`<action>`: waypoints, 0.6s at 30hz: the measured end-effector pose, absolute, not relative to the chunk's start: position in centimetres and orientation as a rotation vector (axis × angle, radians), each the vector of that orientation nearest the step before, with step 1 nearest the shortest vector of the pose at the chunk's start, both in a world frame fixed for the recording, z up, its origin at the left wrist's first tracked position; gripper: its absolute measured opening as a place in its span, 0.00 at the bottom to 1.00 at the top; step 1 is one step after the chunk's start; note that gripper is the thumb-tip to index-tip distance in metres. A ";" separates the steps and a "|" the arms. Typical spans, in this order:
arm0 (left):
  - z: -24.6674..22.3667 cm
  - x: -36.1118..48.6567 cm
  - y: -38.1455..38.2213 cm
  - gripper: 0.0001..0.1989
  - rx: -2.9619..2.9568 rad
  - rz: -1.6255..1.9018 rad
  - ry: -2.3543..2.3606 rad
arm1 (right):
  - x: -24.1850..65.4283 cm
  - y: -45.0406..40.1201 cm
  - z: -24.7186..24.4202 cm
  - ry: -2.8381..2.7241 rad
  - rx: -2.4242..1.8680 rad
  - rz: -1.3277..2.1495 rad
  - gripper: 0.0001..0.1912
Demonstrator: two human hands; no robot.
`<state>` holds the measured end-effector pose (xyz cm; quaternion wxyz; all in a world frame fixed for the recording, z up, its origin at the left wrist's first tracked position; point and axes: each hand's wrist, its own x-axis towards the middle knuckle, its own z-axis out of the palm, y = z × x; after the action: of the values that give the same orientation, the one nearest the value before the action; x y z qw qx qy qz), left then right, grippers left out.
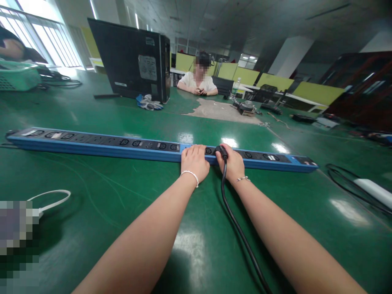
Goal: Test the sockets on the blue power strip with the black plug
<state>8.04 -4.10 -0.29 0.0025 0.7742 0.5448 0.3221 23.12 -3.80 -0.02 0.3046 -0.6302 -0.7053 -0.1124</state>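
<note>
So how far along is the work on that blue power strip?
Done: the blue power strip lies lengthwise across the green table. In hand: the left hand steadies it while the right hand holds a black plug against it. Left: perhaps seating that plug; its depth is hidden. Other visible sockets hold no plugs.

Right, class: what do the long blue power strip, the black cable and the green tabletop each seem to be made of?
Long blue power strip: probably coated metal, going by its straight, satin edge.
Black cable: rubber or soft plastic with a low sheen; it bends smoothly.
Green tabletop: glossy, perhaps vinyl or painted board; it mirrors bright patches.
</note>
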 end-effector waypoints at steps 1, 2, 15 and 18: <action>-0.3 8.0 -4.1 0.22 2.437 1.013 1.706 | 23.3 -3.8 0.0 -1.887 -1.662 -0.285 0.21; -0.3 8.0 -4.2 0.23 2.446 1.015 1.705 | 23.4 -3.9 0.0 -1.907 -1.654 -0.277 0.21; -0.3 8.9 -5.0 0.29 2.575 0.832 1.748 | 24.5 -4.5 -0.4 -2.041 -1.633 -0.292 0.31; -0.5 9.4 -4.8 0.29 2.597 0.836 1.765 | 24.4 -4.6 0.0 -2.049 -1.653 -0.280 0.31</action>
<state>9.40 -4.83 -0.53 -0.0538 0.7980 0.5425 0.2569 24.43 -4.65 0.00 0.2444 -0.6055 -0.7504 -0.1024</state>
